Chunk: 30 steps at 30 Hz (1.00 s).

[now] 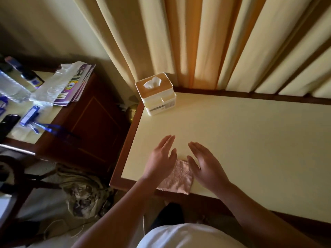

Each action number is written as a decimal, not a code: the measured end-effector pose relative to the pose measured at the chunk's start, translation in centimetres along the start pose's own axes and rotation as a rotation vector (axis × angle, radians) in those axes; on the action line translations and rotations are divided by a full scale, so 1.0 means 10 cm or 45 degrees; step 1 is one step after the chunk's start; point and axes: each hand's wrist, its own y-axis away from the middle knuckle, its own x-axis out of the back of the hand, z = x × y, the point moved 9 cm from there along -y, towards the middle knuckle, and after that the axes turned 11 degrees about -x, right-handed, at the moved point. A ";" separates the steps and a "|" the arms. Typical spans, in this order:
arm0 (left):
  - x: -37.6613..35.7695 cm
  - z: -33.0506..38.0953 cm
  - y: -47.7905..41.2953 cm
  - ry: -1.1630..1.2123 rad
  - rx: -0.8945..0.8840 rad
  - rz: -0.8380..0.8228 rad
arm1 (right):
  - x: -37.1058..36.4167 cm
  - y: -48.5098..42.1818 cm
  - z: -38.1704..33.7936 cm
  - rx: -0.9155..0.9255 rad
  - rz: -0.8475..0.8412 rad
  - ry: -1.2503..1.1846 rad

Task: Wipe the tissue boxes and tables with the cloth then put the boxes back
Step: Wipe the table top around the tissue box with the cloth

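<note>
Pink cloth (176, 176) lies at the tabletop's (232, 140) 7 o'clock edge — soft, limp, probably light; bunch it or pinch a corner. Tissue box (155, 93) at 11 o'clock: rigid, likely light — grip its sides. Left hand (161, 158) and right hand (204, 161) flank the cloth, fingers (167, 143) straight, holding nothing.

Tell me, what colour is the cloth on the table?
Pale pink. The cloth shows best in the head view, lying at the table's near edge.

You are in a lived-in room, a home or hotel bedroom by the look of it. Long cream curtains (197, 42) hang behind your wood-edged table (241, 133), a tissue box (155, 93) sits on its corner, and the dark cabinet (93, 122) beside it carries bags (68, 83) and bottles (12, 85).
</note>
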 end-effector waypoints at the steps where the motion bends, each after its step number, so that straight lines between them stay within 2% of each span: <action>1: -0.05 0.03 0.11 -0.013 0.011 -0.038 | 0.01 0.11 0.03 -0.001 -0.003 0.004; 6: -0.35 0.22 0.54 -0.037 -0.006 -0.280 | -0.12 0.52 0.08 0.022 -0.147 0.034; 13: -0.56 0.13 0.80 -0.269 -0.170 -0.538 | -0.39 0.85 -0.03 0.075 -0.311 0.162; 17: -0.61 0.05 0.92 -0.334 -0.297 -0.720 | -0.65 0.99 0.08 -0.014 -0.388 0.235; 24: -0.68 -0.12 0.90 -0.375 -0.305 -0.755 | -0.92 0.90 -0.09 -0.081 -0.269 0.558; 27: -0.71 -0.12 0.90 -0.411 -0.350 -0.751 | -0.90 0.83 -0.19 -0.079 -0.202 0.533; 30: -0.80 -0.17 0.95 -0.619 -0.482 -0.865 | -0.85 0.84 -0.12 -0.093 -0.144 0.547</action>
